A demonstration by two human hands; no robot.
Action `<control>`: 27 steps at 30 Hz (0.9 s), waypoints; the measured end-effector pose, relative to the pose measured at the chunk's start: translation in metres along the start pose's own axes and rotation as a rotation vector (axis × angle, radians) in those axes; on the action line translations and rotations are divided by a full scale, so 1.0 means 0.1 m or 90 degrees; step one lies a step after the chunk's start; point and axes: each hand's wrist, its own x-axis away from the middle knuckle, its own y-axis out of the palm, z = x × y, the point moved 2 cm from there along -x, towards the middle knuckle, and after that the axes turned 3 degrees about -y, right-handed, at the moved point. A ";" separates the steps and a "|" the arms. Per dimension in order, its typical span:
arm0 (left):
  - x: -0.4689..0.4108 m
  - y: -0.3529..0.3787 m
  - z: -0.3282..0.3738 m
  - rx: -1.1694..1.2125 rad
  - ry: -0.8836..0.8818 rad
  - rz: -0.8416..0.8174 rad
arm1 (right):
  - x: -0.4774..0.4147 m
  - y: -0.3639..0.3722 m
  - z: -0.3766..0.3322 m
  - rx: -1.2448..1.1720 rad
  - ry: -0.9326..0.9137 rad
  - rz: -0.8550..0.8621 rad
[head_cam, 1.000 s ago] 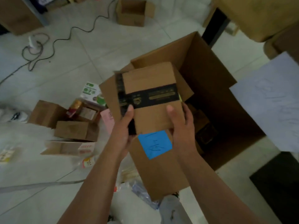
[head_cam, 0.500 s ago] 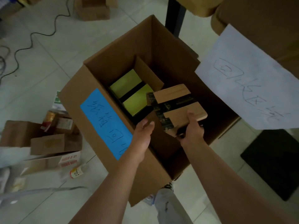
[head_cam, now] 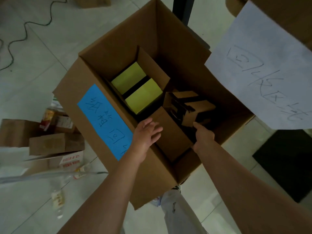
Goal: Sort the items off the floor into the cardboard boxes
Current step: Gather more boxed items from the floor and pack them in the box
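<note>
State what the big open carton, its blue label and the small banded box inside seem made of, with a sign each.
Big carton: matt brown cardboard, probably corrugated, given thick folded flaps. Blue label: likely matt paper, flat on the wall, handwritten in ink. Banded box: brown card with a black band; sheen unclear in dim light.

On the blue label (head_cam: 104,122) stuck to the cardboard box (head_cam: 118,39) you read handwritten Chinese: 纸 first and 回 third, the second unclear and the last partly hidden. The white sheet (head_cam: 263,68) on your right says 回收区域 in pen. The red print on the white carton (head_cam: 70,160) on the floor is too blurred to read
</note>
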 end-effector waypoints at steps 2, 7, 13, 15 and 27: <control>0.02 -0.03 -0.01 0.007 0.006 -0.015 | 0.03 0.03 0.04 -0.004 -0.034 -0.023; 0.12 -0.17 0.05 0.075 -0.007 -0.082 | 0.35 0.21 0.18 0.021 -0.139 0.018; 0.37 -0.85 0.14 0.118 0.064 -0.041 | 1.01 0.69 0.50 -0.045 -0.289 -0.009; 0.46 -1.26 0.15 0.127 0.064 0.002 | 1.23 0.91 0.63 -0.060 -0.314 -0.103; 0.77 -3.31 -0.43 0.201 0.007 0.189 | 1.81 2.20 1.98 0.396 -0.314 -0.462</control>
